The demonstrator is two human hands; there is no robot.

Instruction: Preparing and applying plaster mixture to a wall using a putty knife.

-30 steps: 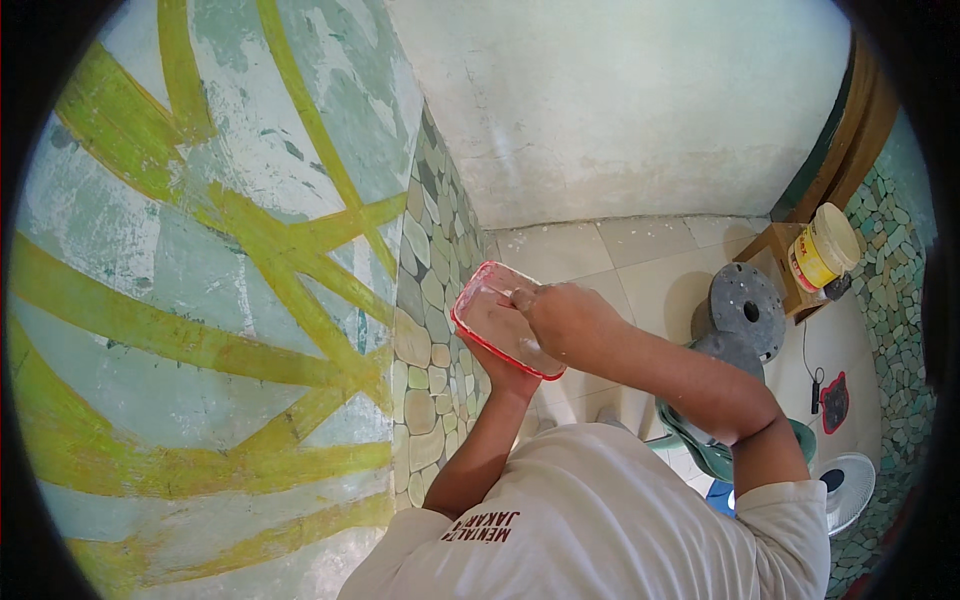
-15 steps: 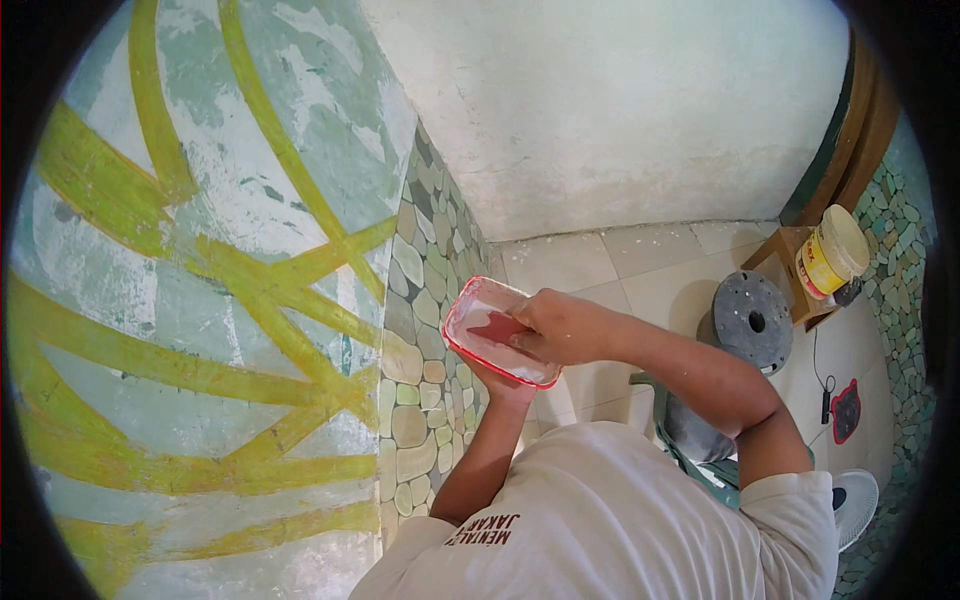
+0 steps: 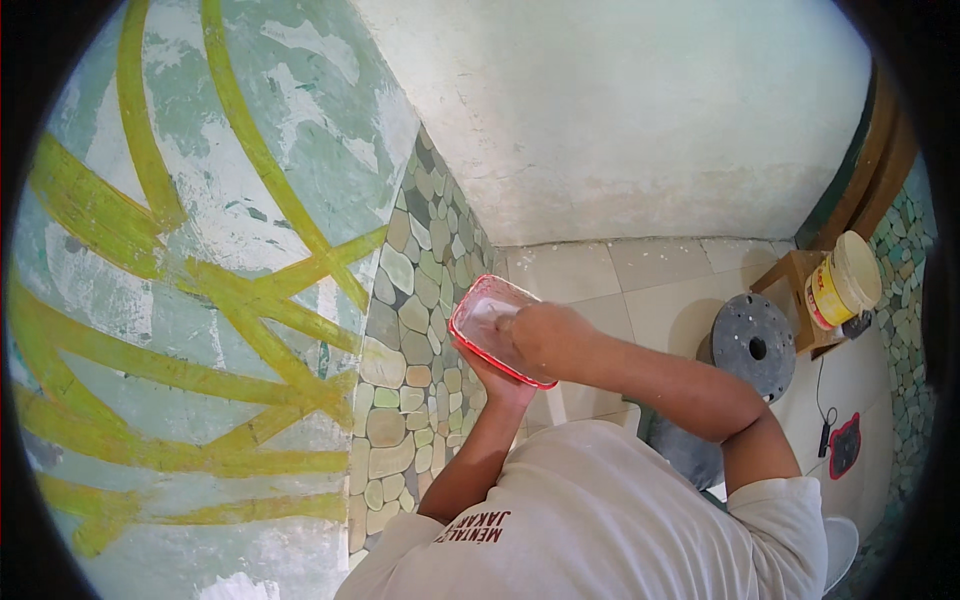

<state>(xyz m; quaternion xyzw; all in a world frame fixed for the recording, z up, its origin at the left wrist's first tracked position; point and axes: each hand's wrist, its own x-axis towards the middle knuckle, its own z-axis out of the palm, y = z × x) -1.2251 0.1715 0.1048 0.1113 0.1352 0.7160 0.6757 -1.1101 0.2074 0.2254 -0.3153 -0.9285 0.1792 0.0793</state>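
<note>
A shallow plastic tray point(image 3: 458, 318) with a red rim is tilted in front of my chest. Whitish paste, like wall putty, coats its inside. My left hand point(image 3: 507, 384) grips it from underneath, its fingers mostly hidden behind the tray. Over the near right side of the opening, my right hand point(image 3: 548, 338) is closed with its fingertips down in the tray. Half a second ago a flat red scraper showed under those fingers; the hand now covers it. To my left, the wall point(image 3: 230, 215) carries pale green paint, white patches and yellow-green bands.
Pebble-like stones point(image 3: 400, 375) cover a strip beside the painted wall. On the tiled floor point(image 3: 570, 280) to the right are a grey drum with a round lid point(image 3: 752, 345), a wooden box point(image 3: 790, 280) with a yellow-and-white bucket point(image 3: 838, 285), and a red-edged dark pad point(image 3: 845, 445).
My right hand has turned and pushed further over the tray, so the scraper is out of sight. The view has shifted slightly, moving the painted wall left and the bucket right.
</note>
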